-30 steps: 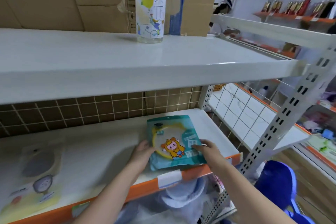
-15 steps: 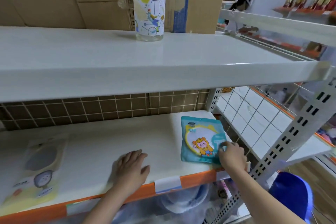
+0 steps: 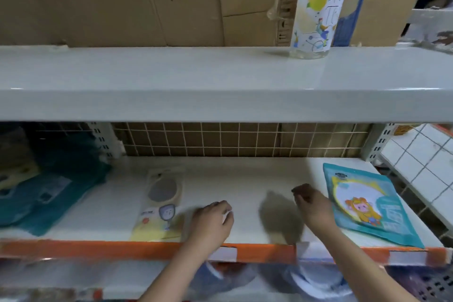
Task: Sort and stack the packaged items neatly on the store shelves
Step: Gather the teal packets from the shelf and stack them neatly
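Yellow packet (image 3: 157,206) lies just beside your left hand (image 3: 212,219); both hands, right hand (image 3: 310,206) included, hang loosely curled, empty. Grip its edge flat.

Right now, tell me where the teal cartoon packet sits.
The teal cartoon packet lies flat at the right end of the lower shelf, near the orange front edge, just right of the right hand.

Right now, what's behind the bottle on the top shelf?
Behind the bottle stand brown cardboard boxes, one with a blue stripe. The bottle covers part of them, and anything behind the boxes is hidden.
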A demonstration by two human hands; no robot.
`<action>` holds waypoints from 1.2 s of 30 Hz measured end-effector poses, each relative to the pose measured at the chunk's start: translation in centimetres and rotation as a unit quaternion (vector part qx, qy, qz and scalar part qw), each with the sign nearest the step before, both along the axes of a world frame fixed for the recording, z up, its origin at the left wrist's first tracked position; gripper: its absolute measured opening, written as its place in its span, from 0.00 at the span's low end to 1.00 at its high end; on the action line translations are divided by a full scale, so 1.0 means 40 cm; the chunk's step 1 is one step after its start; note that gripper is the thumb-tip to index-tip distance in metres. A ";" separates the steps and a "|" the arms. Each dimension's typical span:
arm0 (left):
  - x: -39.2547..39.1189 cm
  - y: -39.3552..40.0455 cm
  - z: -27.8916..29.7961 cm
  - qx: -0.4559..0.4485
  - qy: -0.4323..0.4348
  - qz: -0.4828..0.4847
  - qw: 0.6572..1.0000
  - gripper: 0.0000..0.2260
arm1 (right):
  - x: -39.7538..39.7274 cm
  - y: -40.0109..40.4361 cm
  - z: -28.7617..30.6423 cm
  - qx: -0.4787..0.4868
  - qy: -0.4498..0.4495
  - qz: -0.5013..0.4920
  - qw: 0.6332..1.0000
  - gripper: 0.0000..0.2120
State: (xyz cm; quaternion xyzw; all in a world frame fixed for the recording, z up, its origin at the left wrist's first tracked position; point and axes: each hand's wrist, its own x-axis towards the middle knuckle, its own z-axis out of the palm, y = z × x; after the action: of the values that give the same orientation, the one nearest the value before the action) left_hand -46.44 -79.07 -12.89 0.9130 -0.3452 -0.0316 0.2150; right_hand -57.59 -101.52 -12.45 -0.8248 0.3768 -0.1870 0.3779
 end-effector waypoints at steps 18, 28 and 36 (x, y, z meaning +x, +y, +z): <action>0.384 0.943 0.128 -0.100 0.029 0.195 0.975 0.06 | 0.460 0.848 0.076 0.109 0.010 0.205 0.973 0.07; 0.549 1.190 0.144 -0.130 0.039 0.297 0.945 0.06 | 0.648 1.077 0.094 0.100 0.039 0.263 0.959 0.04; 0.677 1.242 0.149 -0.121 0.025 0.354 0.927 0.14 | 0.826 1.122 0.114 0.026 0.084 0.333 0.939 0.07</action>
State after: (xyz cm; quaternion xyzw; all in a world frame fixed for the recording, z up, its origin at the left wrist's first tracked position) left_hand -19.35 -29.40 -6.92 0.9417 0.0049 0.0655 0.3299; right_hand -24.54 -56.63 -7.87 -0.9056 0.1155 0.0298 0.4071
